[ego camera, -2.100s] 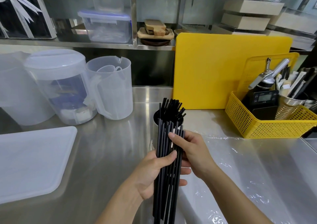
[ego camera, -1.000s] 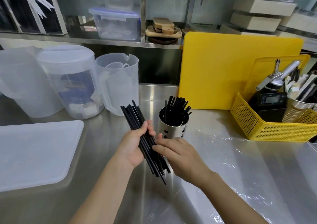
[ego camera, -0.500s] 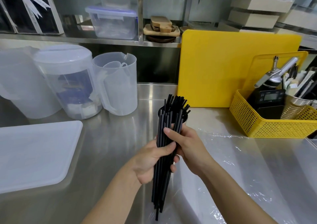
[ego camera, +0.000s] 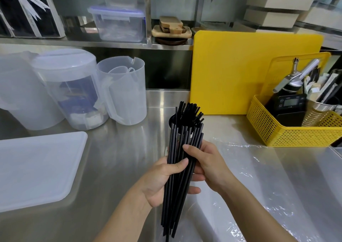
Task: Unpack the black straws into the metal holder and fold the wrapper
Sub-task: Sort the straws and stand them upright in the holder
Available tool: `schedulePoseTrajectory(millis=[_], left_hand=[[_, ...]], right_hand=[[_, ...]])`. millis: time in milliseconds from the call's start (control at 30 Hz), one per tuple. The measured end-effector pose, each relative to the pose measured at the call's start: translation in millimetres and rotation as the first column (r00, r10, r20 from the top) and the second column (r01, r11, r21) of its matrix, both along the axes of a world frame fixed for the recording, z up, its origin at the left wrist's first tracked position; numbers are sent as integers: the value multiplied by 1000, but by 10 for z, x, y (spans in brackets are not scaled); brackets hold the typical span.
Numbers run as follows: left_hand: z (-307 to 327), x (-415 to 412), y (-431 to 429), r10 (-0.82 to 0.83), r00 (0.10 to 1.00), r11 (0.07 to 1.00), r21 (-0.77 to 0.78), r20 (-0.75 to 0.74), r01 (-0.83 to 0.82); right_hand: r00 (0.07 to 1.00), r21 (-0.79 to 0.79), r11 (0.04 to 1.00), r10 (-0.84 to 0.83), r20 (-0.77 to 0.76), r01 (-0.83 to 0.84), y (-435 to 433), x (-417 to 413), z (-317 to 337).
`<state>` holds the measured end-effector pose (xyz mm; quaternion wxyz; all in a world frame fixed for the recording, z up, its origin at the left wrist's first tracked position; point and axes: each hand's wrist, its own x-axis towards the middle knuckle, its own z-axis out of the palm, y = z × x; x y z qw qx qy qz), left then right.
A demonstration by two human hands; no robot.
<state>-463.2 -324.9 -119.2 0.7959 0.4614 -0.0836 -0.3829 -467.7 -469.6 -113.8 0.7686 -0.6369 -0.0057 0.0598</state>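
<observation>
Both hands clasp straw bundle [ego camera: 175, 177], upright, mid-desk [ego camera: 120, 167], directly before holder [ego camera: 171, 120].
Left hand [ego camera: 160, 180]: fingers wrapped tight round bundle's middle, bearing weight.
Right hand [ego camera: 207, 165]: fingers closed on far side, likely squaring bundle so ends line up for drop-in.
Holder already part-filled with straws [ego camera: 190, 114], behind bundle.
Clear wrapper [ego camera: 259, 177] lies flat toward right edge, not yet folded.

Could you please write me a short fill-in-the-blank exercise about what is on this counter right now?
1. Both hands grip a bundle of ____ straws.
2. The cutting board leaning behind the metal holder is ____.
3. The clear wrapper lies on the counter under the ____ forearm.
4. The scale sits in a yellow ____.

Missing words: black; yellow; right; basket
</observation>
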Motion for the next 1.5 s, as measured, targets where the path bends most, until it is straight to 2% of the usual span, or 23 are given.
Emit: schedulePoseTrajectory(millis=[167, 333, 600, 867, 1033, 1300, 1433, 1500], left_hand=[[-31, -3, -6, 6, 999, 1000, 21, -48, -5], [-38, -5, -5, 10, 999, 999, 44, -46, -8], [-59, -31, -41, 7, 997, 1000, 19, -82, -5], [-82, -40, -44, 83, 996, 988, 132, -45, -76], [-86, -28, -1, 22, 997, 993, 115, -75, -14], [-121, -21, 47, -78, 997, 992, 96, -6, 79], [-137, -35, 72, -129, 991, 985, 112, -24, 131], [-166, -33, 110, -140, 990, 979, 142, -29, 143]], right_hand=[[999, -22, 998, -52, 1, 52, -13, -5, -52], [999, 8, 999, -33, 25, 32, -31, -15, -60], [991, 77, 989, -121, -63, 126, -13, -37, -88], [988, -6, 989, -148, -46, 148, 19, -31, -139], [990, 103, 988, -111, -87, 119, -83, 38, -80], [997, -43, 997, -66, -29, 65, -214, 173, 63], [948, -32, 948, -314, 53, 316, -309, 285, 187], [898, 69, 902, -430, 91, 425, -397, 331, 289]])
